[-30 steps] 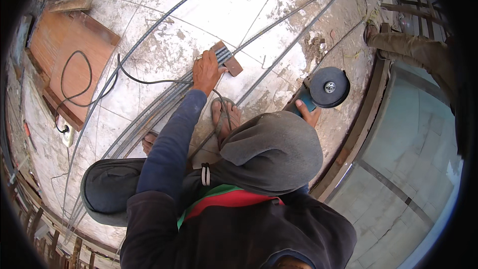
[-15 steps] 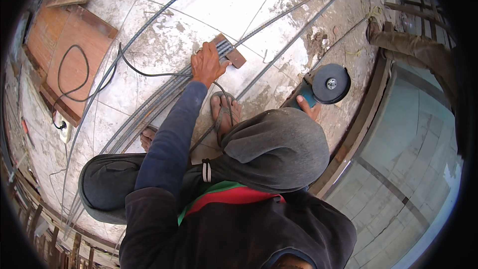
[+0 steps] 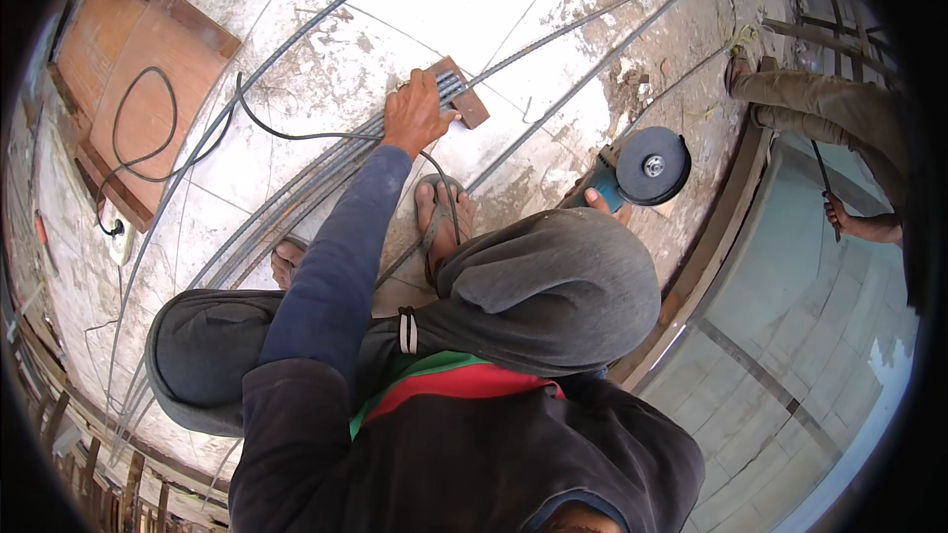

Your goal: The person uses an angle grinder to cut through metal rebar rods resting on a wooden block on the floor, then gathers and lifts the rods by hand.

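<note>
My left hand [image 3: 415,116] is closed over a bundle of steel rebar rods [image 3: 334,173], close to their far ends. Those ends rest on a small reddish-brown wooden block [image 3: 475,111], just beyond my fingers. To the right, my right hand [image 3: 606,205] grips a teal angle grinder [image 3: 604,184]; most of this hand is hidden behind my knee. The grinder's dark cutting disc [image 3: 653,166] faces up, apart from the rods. Whether it spins cannot be told. My sandalled feet [image 3: 444,212] are close beside the bundle.
Other long rebar rods [image 3: 581,81] cross the tiled floor. A black cable [image 3: 296,135] runs over the bundle toward a white socket strip [image 3: 120,242] by wooden boards [image 3: 138,89]. At right, another person's legs [image 3: 825,102] stand near a glass panel [image 3: 790,326]; their hand [image 3: 861,222] holds a thin dark rod.
The other person's hand with a thin dark rod has come into view at the right. My left hand stays on the rebar and my right hand on the grinder; the view has shifted slightly.
</note>
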Motion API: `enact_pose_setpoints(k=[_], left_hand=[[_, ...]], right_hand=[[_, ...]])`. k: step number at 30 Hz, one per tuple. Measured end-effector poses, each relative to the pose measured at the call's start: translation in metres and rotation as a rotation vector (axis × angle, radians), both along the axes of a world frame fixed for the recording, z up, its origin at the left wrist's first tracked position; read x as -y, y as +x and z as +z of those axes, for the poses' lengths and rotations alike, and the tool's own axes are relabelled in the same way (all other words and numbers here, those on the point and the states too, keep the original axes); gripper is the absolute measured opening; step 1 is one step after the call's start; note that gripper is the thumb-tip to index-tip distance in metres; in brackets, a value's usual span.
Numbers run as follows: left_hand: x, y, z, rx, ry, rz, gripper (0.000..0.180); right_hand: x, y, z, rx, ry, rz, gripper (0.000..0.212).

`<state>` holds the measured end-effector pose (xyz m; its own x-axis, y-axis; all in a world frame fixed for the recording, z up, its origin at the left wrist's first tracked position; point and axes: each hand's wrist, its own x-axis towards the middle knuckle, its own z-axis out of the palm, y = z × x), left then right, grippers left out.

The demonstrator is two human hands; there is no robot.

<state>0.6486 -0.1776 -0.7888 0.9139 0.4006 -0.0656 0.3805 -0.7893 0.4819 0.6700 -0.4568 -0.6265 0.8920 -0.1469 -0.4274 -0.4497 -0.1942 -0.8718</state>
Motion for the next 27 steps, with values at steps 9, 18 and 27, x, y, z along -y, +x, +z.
enact_pose_setpoints(k=[9,18,27], left_hand=[[-0.014,-0.006,-0.005,0.024,-0.021,-0.011,0.069],[0.044,0.007,0.070,0.291,-0.452,-0.132,0.076],[0.100,0.015,0.131,0.056,-0.835,0.103,0.086]], right_hand=[[-0.005,-0.003,-0.013,-0.076,0.082,0.063,0.070],[-0.028,0.054,-0.018,0.220,0.141,0.253,0.060],[-0.107,0.084,-0.012,0.414,0.260,0.083,0.048]])
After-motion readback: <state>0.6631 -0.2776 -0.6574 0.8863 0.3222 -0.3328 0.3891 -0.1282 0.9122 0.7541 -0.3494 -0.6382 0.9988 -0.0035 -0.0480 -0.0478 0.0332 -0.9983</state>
